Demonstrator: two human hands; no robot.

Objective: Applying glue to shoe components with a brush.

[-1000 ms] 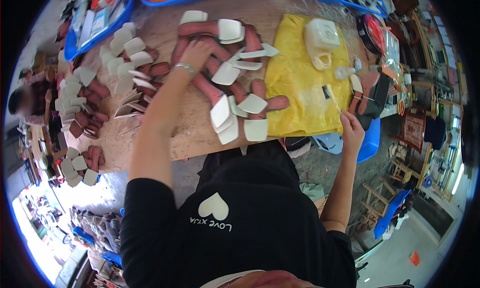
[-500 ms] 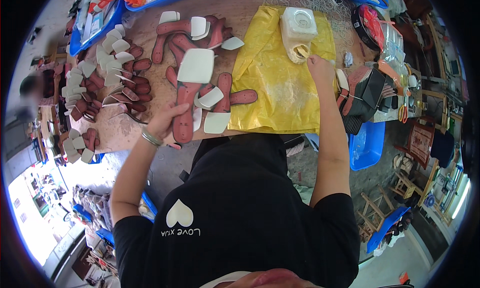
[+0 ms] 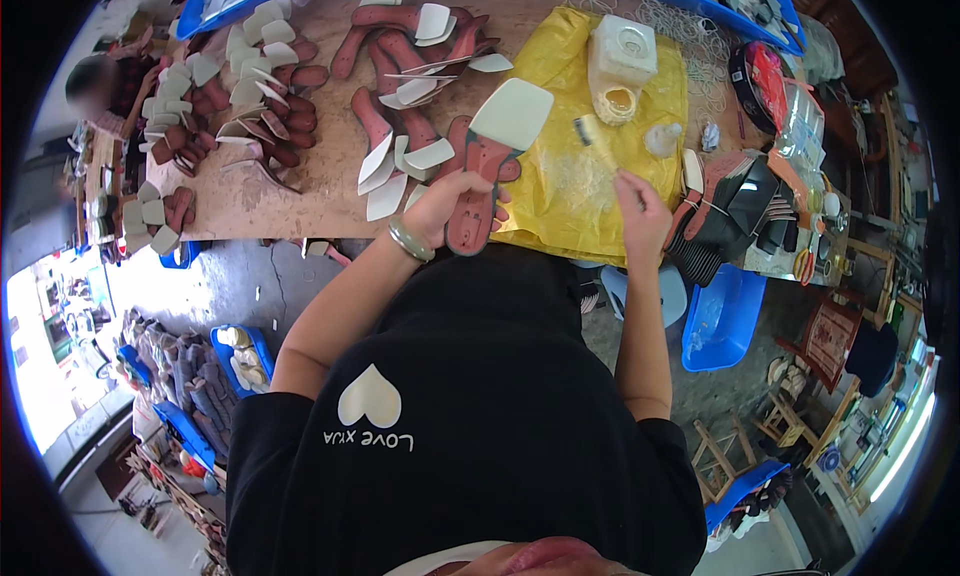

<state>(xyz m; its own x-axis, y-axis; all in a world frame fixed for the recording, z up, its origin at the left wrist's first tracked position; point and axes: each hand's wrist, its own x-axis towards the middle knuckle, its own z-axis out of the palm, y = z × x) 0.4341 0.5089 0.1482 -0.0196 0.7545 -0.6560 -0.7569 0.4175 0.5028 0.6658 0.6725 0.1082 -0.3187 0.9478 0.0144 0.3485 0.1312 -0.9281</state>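
Note:
My left hand (image 3: 450,204) grips a reddish-brown shoe insole (image 3: 468,221) with a large off-white flap (image 3: 512,114) at its far end. It is held at the table's near edge, beside the yellow plastic sheet (image 3: 548,208). Over the sheet, my right hand (image 3: 643,214) pinches the pale handle of a small brush (image 3: 600,144), whose dark bristles point far left. Beyond the brush stands a white plastic jug (image 3: 622,56) with a round opening crusted in pale glue-like matter. Several similar insoles with white flaps (image 3: 405,146) lie heaped left of my left hand.
More insole pieces (image 3: 268,91) are stacked in rows across the left of the table. On the right lie a bundle of black soles (image 3: 735,211), a small clear bottle (image 3: 662,139) and tangled string (image 3: 700,71). A blue tub (image 3: 722,321) sits below the right edge. Another person (image 3: 105,91) is at far left.
My left hand has moved right with the insole, toward the yellow sheet. My right hand has drawn the brush out of the jug's opening and nearer to me.

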